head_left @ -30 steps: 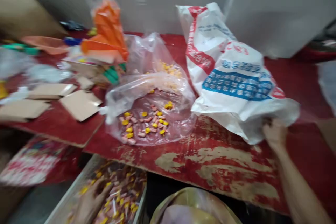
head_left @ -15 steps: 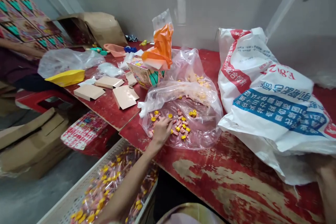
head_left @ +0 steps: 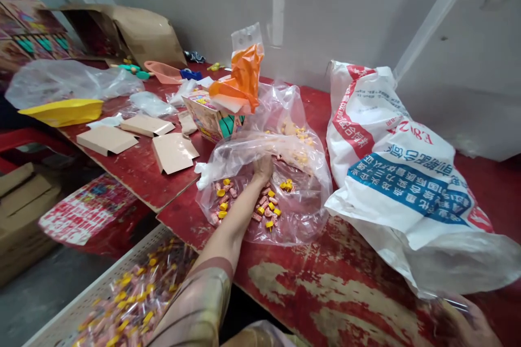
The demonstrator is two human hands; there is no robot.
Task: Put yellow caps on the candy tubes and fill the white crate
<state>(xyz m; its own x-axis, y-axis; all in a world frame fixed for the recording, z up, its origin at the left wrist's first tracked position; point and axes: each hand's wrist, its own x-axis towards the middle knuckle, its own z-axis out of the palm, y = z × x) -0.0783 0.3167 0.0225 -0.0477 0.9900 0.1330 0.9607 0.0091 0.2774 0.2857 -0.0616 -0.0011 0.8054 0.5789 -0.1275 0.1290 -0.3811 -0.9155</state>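
Brown carton (head_left: pixel 148 35) near the wall (head_left: pixel 236 11) — printed boxes (head_left: pixel 30 16) stacked nearby.

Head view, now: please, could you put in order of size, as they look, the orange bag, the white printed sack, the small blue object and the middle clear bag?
1. White printed sack
2. Middle clear bag
3. Orange bag
4. Small blue object

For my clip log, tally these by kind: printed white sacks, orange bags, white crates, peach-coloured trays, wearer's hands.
White printed sack: 1
Orange bag: 1
White crate: 1
Peach-coloured tray: 1
Hands: 2 (left hand, right hand)
Total: 6
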